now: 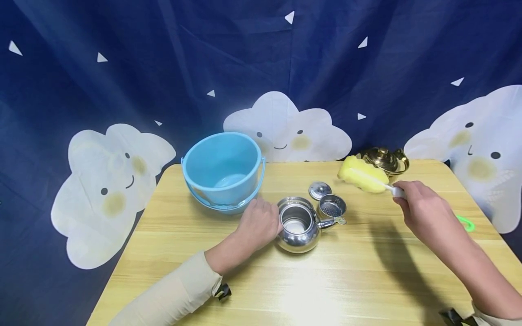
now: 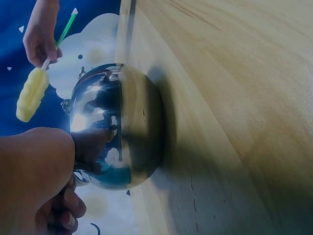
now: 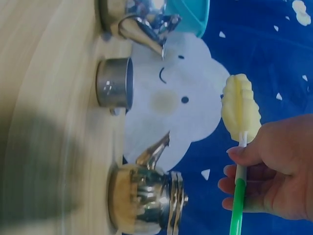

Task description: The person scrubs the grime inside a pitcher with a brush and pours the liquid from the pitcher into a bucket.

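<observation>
A silver metal teapot [image 1: 299, 243] stands uncovered on the table, its spout pointing right. My left hand [image 1: 259, 222] grips it at its left side, fingers curled where the handle is; the hand mostly hides that handle. Raised above the table, my right hand [image 1: 426, 210] holds a bottle brush with a yellow sponge head [image 3: 240, 105] and a white and green handle [image 3: 238, 205]. The sponge is in the air, apart from the teapot, pointing left. Beside the teapot's spout lie a small round lid [image 1: 320, 190] and a perforated metal strainer [image 1: 332, 206].
A light blue bucket [image 1: 222, 165] with its handle lowered stands at the back left. A shiny gold-toned teapot [image 1: 383, 158] with its lid on stands at the back right, partly behind the sponge. Behind the wooden table [image 1: 228, 296] hangs a dark blue curtain with clouds.
</observation>
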### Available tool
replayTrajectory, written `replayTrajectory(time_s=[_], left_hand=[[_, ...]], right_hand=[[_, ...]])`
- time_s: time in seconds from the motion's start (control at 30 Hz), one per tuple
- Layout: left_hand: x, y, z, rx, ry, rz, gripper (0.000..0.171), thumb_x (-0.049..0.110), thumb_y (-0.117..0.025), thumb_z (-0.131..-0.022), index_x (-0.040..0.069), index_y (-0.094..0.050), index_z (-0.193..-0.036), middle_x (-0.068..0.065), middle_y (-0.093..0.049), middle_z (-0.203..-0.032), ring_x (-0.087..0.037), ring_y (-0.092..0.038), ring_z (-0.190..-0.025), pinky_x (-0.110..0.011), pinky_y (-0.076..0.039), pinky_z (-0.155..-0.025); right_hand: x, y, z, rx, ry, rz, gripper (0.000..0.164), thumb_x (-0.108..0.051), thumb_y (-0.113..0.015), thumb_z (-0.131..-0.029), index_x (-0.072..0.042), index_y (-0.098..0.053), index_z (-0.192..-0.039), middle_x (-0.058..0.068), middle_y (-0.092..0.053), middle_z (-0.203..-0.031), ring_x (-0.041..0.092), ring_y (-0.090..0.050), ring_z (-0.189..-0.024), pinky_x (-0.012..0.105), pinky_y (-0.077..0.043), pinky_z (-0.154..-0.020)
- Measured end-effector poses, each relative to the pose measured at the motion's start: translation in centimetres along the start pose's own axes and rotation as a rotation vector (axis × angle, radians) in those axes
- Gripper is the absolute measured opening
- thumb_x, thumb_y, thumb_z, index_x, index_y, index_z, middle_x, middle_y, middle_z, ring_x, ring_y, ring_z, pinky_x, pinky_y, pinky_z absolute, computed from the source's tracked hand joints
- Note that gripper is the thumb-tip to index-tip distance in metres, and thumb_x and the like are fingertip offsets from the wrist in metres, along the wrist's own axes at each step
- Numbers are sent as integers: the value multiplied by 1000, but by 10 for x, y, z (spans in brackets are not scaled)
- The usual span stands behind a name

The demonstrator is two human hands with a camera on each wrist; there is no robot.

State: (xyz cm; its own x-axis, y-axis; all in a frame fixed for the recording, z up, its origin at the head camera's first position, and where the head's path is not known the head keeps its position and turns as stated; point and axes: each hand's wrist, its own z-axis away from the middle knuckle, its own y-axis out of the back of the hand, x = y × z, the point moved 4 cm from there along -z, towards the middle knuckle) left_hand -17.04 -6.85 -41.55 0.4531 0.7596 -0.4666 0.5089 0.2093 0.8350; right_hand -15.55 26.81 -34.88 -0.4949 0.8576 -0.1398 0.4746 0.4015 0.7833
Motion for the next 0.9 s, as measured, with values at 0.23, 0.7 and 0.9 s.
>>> replayTrajectory(time_s=[0.23,0.7,0.9], left_hand=[[-1,0,1,0,-9,-5,40,46,-59,-99,15,-54,-74,4,-47,-63,-16,-41,-61,-29,-30,-59],[-3,4,2,102,-5,14,36,43,-64,-96,17,-55,-72,6,-47,-60,-12,-38,-56,-27,-23,-58],[-2,3,1,68,-9,18,37,43,-60,-98,17,-54,-73,6,-47,-61,-12,-37,-57,-27,-24,-58]], right_hand=[[-19,-3,-8,20,79,-17,45,13,-81,-74,7,-64,-116,23,-69,-93,38,-69,-81,55,-58,-65],[-55,-15,-21,-17,188,-36,34,12,-80,-76,8,-66,-106,19,-69,-96,35,-69,-88,47,-61,-73],[-66,-21,-20,-48,209,-17,32,8,-79,-80,5,-67,-110,19,-70,-100,36,-69,-94,49,-62,-77]])
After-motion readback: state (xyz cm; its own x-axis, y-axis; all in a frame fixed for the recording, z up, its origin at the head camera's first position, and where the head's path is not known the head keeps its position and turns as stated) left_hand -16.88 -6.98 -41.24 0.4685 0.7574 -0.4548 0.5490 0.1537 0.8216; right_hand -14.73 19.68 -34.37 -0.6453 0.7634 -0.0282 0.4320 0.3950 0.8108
